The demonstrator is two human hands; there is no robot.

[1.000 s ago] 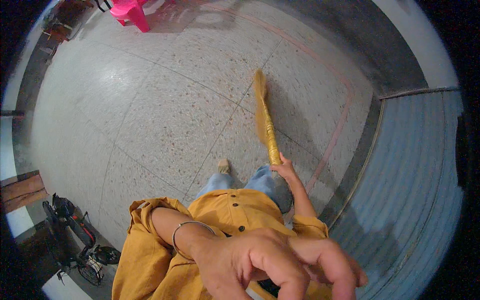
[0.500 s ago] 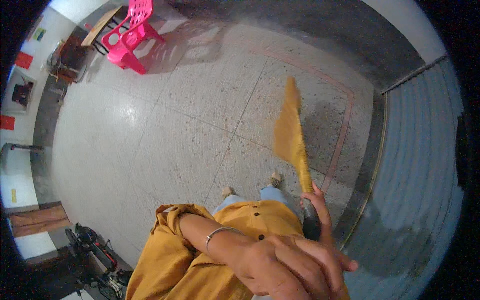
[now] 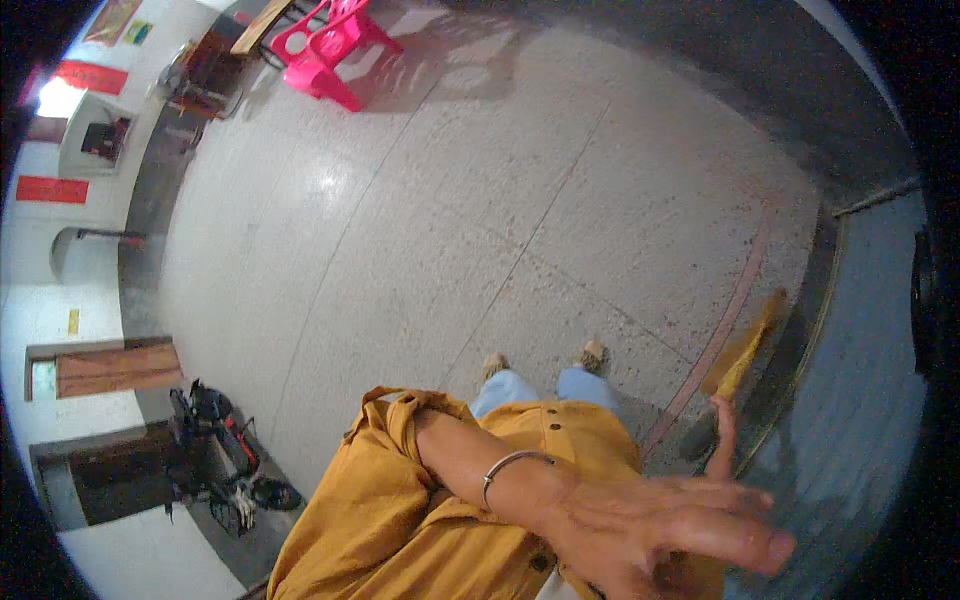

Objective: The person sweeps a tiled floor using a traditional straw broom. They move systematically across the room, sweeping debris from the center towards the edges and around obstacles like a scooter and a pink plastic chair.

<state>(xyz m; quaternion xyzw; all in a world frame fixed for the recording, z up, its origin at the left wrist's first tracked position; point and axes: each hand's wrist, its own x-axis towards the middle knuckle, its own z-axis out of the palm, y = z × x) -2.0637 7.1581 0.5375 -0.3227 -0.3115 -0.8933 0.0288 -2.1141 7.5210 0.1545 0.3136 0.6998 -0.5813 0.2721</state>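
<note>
A yellow broom (image 3: 742, 362) with a flared, blurred head reaches toward the floor's right edge. Low on it, just behind the bristles, my right hand (image 3: 722, 425) grips it. Closer to the camera, large in the lower right, is my left hand (image 3: 650, 530), its back turned up and its fingers bent, with a thin silver bangle on the wrist. The undersides of those fingers are hidden, so whatever they hold cannot be seen. My left hand lies roughly in line with the broom.
A grey speckled floor (image 3: 440, 250) surrounds my feet. A blue ribbed shutter (image 3: 870, 330) runs along the right, beside a dark wall (image 3: 680, 90). A pink plastic chair (image 3: 335, 45) stands at the far left, and a dark motorbike or scooter (image 3: 225, 440) at the near left.
The broom has swung right and nearer, toward the shutter, its head now lower in view. Both hands moved right with it. The room has shifted rightward in view as my head turned.
</note>
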